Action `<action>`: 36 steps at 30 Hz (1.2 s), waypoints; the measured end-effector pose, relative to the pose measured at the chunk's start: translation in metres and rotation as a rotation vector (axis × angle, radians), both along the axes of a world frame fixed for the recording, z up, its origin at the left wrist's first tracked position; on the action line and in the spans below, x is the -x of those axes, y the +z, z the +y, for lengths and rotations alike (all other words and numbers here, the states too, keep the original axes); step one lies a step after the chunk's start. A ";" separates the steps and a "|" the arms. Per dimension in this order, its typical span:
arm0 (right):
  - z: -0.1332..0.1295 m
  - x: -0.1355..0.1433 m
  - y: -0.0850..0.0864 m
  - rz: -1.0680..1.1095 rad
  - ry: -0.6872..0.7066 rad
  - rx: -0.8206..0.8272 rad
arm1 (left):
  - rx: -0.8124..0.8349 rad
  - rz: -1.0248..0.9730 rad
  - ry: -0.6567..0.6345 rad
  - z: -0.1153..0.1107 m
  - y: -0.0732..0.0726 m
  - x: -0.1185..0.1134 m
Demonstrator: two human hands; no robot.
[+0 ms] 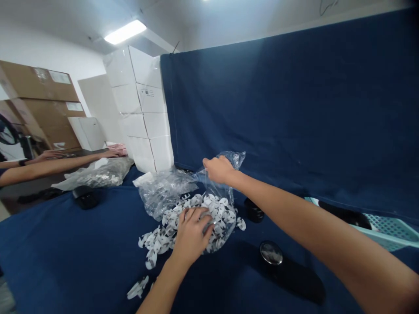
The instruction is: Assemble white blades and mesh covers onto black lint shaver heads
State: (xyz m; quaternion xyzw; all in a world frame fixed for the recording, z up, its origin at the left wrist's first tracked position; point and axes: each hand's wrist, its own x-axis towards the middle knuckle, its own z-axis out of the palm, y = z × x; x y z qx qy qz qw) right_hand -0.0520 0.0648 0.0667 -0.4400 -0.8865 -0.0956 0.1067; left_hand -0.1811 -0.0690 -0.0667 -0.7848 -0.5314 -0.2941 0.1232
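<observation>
A heap of small white plastic pieces (170,224) lies on the blue cloth, partly inside a clear plastic bag (237,160). My right hand (220,169) is closed on the upper part of that bag and holds it raised. Over the heap, my left hand (193,229) rests with its fingers apart and curved, touching the pieces. Whether any piece sits under its palm is hidden. Crumpled clear plastic (166,187) lies just behind the heap. A few loose pieces (138,288) are near my left forearm.
A black object with a shiny round top (271,253) stands at right, near a teal basket (389,231). White boxes (147,113) are stacked behind, beside a blue curtain (288,109). At left, another person's arm (72,163) reaches past a filled bag (101,173).
</observation>
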 end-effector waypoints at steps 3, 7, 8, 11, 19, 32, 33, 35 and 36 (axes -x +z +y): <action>-0.022 -0.003 0.004 0.031 0.165 0.054 | -0.001 -0.018 0.089 0.004 -0.001 0.004; -0.081 -0.022 0.011 0.063 0.465 0.078 | 0.000 -0.057 0.198 0.009 -0.001 0.013; -0.097 -0.032 0.012 0.062 0.524 0.069 | 0.002 -0.071 0.220 0.010 0.000 0.015; -0.132 -0.083 0.009 0.113 0.522 -0.052 | 0.018 -0.107 0.267 0.015 0.000 0.024; -0.100 -0.297 -0.067 0.199 -0.616 0.022 | -0.013 -0.203 0.301 0.025 -0.009 0.038; -0.019 -0.404 -0.144 0.079 -1.249 0.259 | -0.227 -0.339 0.171 0.016 -0.007 0.030; -0.018 -0.407 -0.148 0.091 -1.260 0.271 | -0.225 -0.346 0.165 0.016 -0.007 0.029; -0.019 -0.413 -0.155 0.120 -1.274 0.292 | -0.218 -0.366 0.155 0.016 -0.007 0.028; -0.021 -0.416 -0.158 0.137 -1.275 0.298 | -0.213 -0.377 0.153 0.016 -0.007 0.028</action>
